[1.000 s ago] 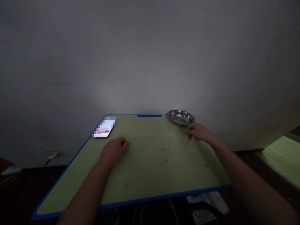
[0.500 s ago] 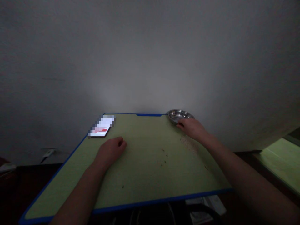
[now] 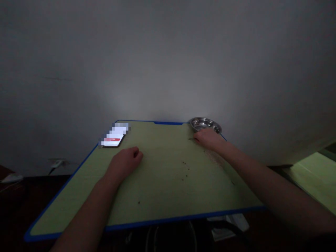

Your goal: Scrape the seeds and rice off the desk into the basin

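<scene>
On the left half of the green table (image 3: 157,189) my left hand (image 3: 126,160) rests in a loose fist, with nothing visible in it. My right hand (image 3: 208,138) is closed in front of the metal bowl (image 3: 206,123), covering part of its near rim. A thin dark stick-like thing (image 3: 191,139) pokes out leftward from its fingertips; the rest is hidden in the hand. Under the right forearm lies a faint patch of pale, speckled material (image 3: 214,158). Several tiny dark bits (image 3: 186,175) are scattered mid-table, left of that patch.
A lit phone (image 3: 114,135) lies at the table's far left, its screen partly blurred. One dark speck (image 3: 139,202) sits near the front edge, and a thin dark sliver (image 3: 232,183) lies to the right. A grey wall (image 3: 168,70) rises behind the table.
My right hand has moved left from the pale patch to the front of the bowl, and a thin dark thing now shows at its fingertips. The left hand stays in place. The view shifts slightly.
</scene>
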Demonstrator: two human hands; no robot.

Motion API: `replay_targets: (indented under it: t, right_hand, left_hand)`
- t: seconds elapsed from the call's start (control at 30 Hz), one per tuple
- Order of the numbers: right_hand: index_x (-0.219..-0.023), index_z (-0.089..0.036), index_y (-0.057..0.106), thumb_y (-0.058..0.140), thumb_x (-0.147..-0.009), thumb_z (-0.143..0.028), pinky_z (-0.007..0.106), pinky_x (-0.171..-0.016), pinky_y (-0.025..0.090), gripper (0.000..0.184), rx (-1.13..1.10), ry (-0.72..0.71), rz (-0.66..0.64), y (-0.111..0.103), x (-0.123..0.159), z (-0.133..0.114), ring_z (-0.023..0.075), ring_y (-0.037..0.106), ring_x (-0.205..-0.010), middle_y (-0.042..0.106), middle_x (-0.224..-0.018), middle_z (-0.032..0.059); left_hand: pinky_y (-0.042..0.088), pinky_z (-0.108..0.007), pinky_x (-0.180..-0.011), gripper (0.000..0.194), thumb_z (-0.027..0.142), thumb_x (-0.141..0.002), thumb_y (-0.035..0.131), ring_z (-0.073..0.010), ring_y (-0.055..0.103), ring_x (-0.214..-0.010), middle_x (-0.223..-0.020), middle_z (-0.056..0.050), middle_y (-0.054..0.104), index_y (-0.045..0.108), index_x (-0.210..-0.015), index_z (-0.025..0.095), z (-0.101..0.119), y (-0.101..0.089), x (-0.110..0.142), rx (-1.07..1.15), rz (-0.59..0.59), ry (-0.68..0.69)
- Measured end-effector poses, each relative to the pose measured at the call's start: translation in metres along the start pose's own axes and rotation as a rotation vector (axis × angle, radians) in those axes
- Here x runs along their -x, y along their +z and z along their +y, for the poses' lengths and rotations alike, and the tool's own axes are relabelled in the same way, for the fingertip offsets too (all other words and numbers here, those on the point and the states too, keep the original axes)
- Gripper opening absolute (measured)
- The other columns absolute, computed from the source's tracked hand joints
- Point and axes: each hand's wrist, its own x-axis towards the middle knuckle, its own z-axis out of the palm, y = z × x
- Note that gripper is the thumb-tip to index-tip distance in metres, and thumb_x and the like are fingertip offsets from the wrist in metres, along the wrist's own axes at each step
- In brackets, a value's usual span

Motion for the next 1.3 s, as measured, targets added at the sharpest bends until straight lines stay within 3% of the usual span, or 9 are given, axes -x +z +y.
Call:
replay_targets:
  t: [0.27, 0.8, 1.3]
  right_hand:
    - [-0.087, -0.015, 0.074, 0.052, -0.084, -0.02, 0.03, -0.062, 0.042, 0.023, 0.0, -0.057, 0.01, -0.006, 0.005, -0.009, 0.0233, 0.066, -0.076, 0.074, -0.085, 0.0131]
    - [-0.081, -0.018, 0.074, 0.053, -0.081, -0.018, 0.027, -0.059, 0.038, 0.021, -0.098, -0.038, 0.052, -0.013, 0.01, -0.014, 0.0186, 0.063, -0.069, 0.073, -0.078, 0.009]
    - [-0.082, -0.018, 0.075, 0.054, -0.079, -0.017, 0.026, -0.06, 0.039, 0.022, -0.277, 0.053, 0.082, -0.011, 0.011, -0.006, 0.0167, 0.063, -0.068, 0.074, -0.08, 0.0075]
  left_hand:
    - [0.03, -0.028, -0.056, 0.027, 0.038, -0.083, 0.035, -0.0182, 0.054, -0.064, -0.067, -0.004, 0.057, 0.051, -0.069, 0.021, 0.001, -0.002, 0.001, 0.017, -0.003, -0.001]
    - [0.03, -0.029, -0.055, 0.029, 0.039, -0.083, 0.036, -0.019, 0.054, -0.064, -0.068, -0.005, 0.059, 0.053, -0.069, 0.02, 0.001, -0.003, 0.002, 0.006, 0.003, 0.007]
    - [0.031, -0.029, -0.056, 0.029, 0.039, -0.083, 0.036, -0.0192, 0.055, -0.064, -0.068, -0.005, 0.06, 0.054, -0.069, 0.021, -0.001, -0.001, 0.001, 0.003, 0.006, 0.011]
